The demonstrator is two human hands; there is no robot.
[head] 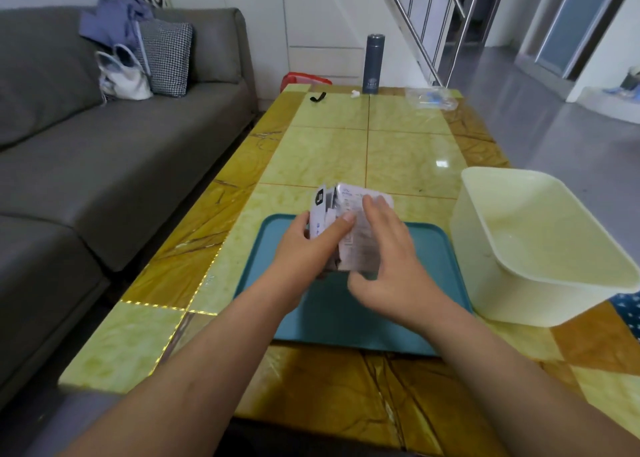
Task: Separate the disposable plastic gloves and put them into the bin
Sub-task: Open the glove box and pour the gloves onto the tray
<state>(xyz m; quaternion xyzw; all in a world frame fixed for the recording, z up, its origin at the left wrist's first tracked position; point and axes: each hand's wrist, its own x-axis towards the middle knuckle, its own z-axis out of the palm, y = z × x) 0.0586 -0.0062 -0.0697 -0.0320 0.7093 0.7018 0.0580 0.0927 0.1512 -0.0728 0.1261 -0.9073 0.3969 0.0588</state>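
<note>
On my feed the bundle of glove packets (353, 248) is thin, crinkled white plastic printed with small grey text and a black patch at its upper left corner, and it is held up off the flat teal tray (332, 318), a smooth rounded rectangle lying on the table (408, 158). The left hand (304, 245) grasps the bundle from its left side, thumb pressed across the front and fingers wrapped behind. The right hand (388, 259) lies over the bundle's right face with fingers fairly straight and the thumb tucked near the lower edge (motion blur keeps me from telling whether it pinches or merely rests). The bin (478, 259), a cream plastic tub with rounded corners and a turned-out rim, stands just beside the tray on the right. The tabletop is glossy, yellow-green squares with brown veined borders. At its far end stand a dark cylindrical flask (373, 64), a crumpled clear plastic bag (431, 99) and a black strap (318, 97). To the left is a grey fabric sofa (121, 165) carrying a houndstooth cushion (166, 58) and a white bag (124, 78).
</note>
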